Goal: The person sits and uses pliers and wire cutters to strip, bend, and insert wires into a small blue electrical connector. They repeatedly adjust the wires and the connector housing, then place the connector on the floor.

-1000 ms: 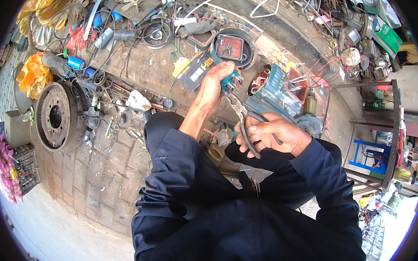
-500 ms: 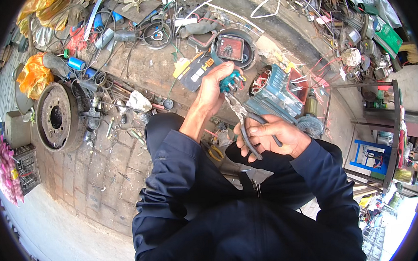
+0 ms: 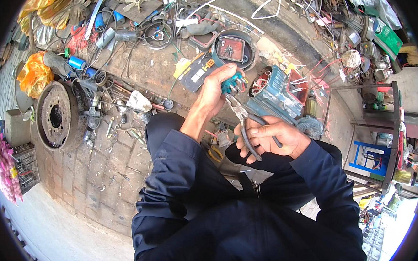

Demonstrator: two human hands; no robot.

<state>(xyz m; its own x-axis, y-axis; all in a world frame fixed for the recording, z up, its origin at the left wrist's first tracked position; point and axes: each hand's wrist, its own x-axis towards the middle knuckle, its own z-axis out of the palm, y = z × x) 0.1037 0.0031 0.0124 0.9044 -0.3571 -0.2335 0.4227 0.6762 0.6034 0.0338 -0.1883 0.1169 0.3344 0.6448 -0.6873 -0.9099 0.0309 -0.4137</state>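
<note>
My left hand (image 3: 212,89) grips a small teal terminal block (image 3: 232,82) with metal studs on its face. My right hand (image 3: 280,136) holds black-handled pliers (image 3: 244,118) with its fingers around the grips; the jaws point up, just below the block, and whether they touch it is unclear. Behind my hands lie a teal motor housing (image 3: 270,98) with a red-lined open box (image 3: 298,82) and loose wires, a round housing (image 3: 246,44) holding a square red-edged part, and a black-and-yellow box (image 3: 193,71). Yellow-handled pliers (image 3: 214,153) lie between my knees.
A rusty wheel rim (image 3: 45,116), orange plastic bag (image 3: 36,76) and crate (image 3: 25,168) are to my left. Scrap, cables and tubes cover the far floor. On the right stand a metal frame (image 3: 397,119) and a blue frame (image 3: 372,161); another scrap heap (image 3: 356,35) lies at upper right.
My right hand and the pliers have shifted very slightly downward. The teal block has turned slightly in my left hand, showing more of its studded face.
</note>
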